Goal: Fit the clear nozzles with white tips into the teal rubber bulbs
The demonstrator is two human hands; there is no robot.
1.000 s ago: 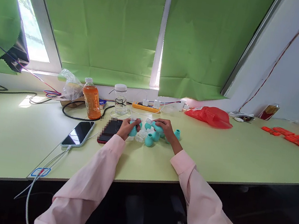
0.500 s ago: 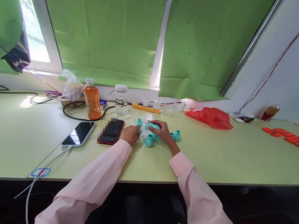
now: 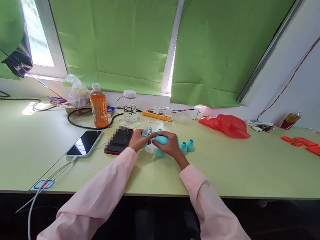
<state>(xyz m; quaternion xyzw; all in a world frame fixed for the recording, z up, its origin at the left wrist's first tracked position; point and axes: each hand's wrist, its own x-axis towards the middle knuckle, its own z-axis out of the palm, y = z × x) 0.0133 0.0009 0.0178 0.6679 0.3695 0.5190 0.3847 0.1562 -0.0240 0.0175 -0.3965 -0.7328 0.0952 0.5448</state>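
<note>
My right hand (image 3: 170,147) is closed around a teal rubber bulb (image 3: 161,139) just above the pale green table (image 3: 231,166). My left hand (image 3: 138,139) is closed in a pinch on a small clear plastic piece (image 3: 146,133) held against the bulb's left end. Both hands touch in the middle. Several more teal bulbs (image 3: 186,145) stand on the table right behind and beside my hands. Clear plastic wrapping (image 3: 150,149) lies under them.
A red-edged phone (image 3: 119,140) and a light phone on a white cable (image 3: 84,143) lie to the left. Behind stand an orange drink bottle (image 3: 98,106), a clear jar (image 3: 129,105), a yellow power strip (image 3: 156,115) and a red bag (image 3: 225,125). Orange items (image 3: 318,148) lie far right.
My left hand came up off the table with the clear piece and met my right hand, which lifted the teal bulb and moved it left.
</note>
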